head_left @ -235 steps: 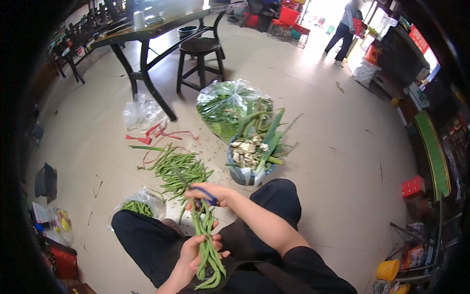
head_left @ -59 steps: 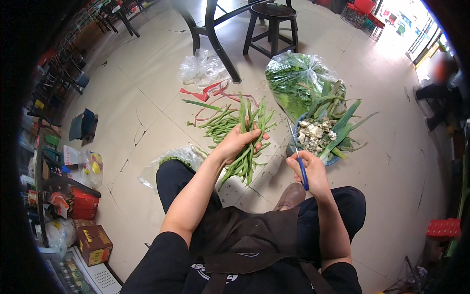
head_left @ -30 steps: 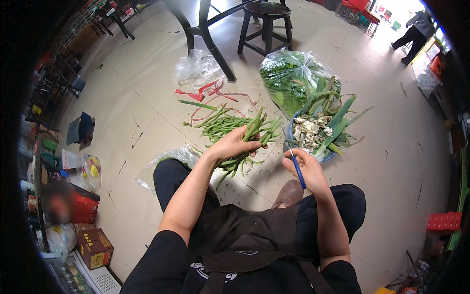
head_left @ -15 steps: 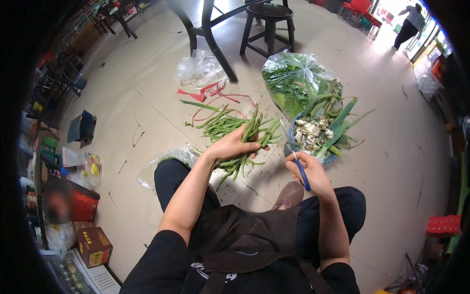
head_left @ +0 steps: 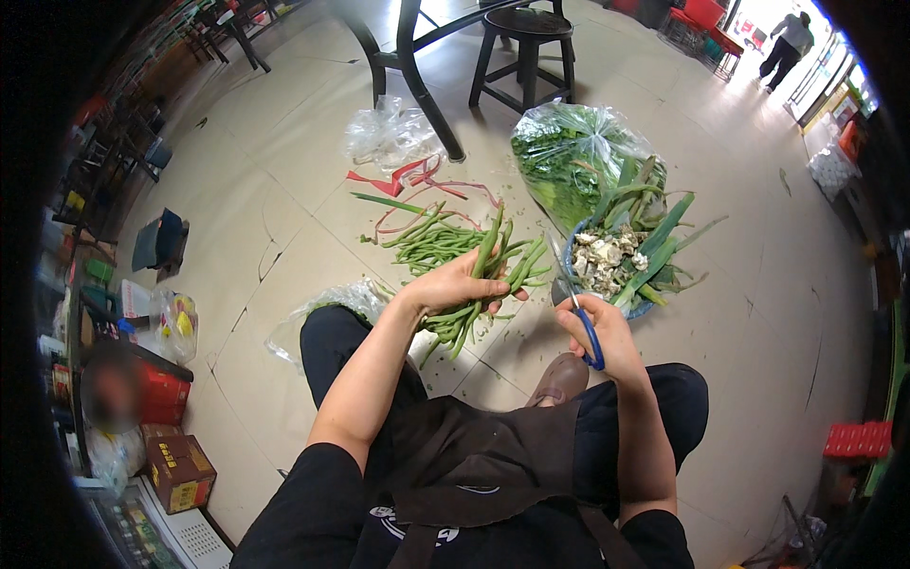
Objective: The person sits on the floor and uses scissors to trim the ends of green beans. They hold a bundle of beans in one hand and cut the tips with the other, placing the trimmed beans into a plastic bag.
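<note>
A bunch of green beans (head_left: 491, 248) is gripped in my left hand (head_left: 455, 286), its ends sticking out on both sides of my fingers. Beyond that hand, more loose green beans (head_left: 427, 239) lie in a pile on the floor. My right hand (head_left: 607, 334) is closed round the blue handles of a pair of scissors (head_left: 590, 332). The scissor blades point up and away, apart from the beans and close to the rim of a bucket (head_left: 569, 256). Pale scraps and long green leaves (head_left: 664, 256) fill that bucket.
A clear bag of leafy greens (head_left: 559, 156) lies behind the bucket. Red ribbon (head_left: 409, 174) and a crumpled plastic bag (head_left: 391, 133) are near a dark table leg. A round stool (head_left: 526, 47) stands farther back. Another plastic bag (head_left: 332, 308) rests by my left knee.
The scissor blades look slightly wider apart, and the held beans have shifted a little in my left hand. In the background, a person at the doorway has taken a step.
</note>
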A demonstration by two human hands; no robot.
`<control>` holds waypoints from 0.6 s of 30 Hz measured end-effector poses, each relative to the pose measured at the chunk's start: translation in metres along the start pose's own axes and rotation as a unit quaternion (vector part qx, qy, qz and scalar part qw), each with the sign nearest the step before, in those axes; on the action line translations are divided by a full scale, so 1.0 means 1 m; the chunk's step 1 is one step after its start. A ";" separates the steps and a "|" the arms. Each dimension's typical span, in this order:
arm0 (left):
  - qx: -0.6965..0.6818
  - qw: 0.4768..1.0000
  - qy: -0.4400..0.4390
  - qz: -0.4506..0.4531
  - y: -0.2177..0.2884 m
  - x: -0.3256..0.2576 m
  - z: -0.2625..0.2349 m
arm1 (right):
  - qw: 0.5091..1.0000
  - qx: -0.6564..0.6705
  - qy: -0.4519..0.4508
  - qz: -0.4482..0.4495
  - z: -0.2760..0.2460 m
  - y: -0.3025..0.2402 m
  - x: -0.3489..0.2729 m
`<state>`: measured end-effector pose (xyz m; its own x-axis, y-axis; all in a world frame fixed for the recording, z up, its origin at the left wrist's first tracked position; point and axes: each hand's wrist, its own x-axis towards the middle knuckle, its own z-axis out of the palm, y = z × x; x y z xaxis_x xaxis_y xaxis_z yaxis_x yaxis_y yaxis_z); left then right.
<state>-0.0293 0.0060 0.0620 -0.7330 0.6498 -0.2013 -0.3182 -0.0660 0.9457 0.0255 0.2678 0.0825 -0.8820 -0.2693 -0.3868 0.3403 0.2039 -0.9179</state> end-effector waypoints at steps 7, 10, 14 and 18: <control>-0.043 0.997 0.056 -0.014 -0.007 0.004 -0.001 | 0.979 -0.168 0.055 -0.099 0.007 0.006 0.000; -0.026 0.997 0.063 -0.019 -0.007 0.003 0.000 | 0.979 -0.180 0.051 -0.082 0.017 0.007 0.001; -0.005 0.998 0.059 -0.024 -0.006 0.005 0.003 | 0.988 -0.131 0.040 -0.073 0.019 0.017 0.008; -0.014 0.998 0.064 -0.023 -0.011 0.006 0.003 | 0.997 -0.059 0.046 -0.029 0.021 0.007 0.004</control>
<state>-0.0292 0.0128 0.0513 -0.7878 0.5505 -0.2763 -0.3681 -0.0610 0.9278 0.0312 0.2480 0.0726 -0.9274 -0.1974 -0.3178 0.2510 0.3016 -0.9198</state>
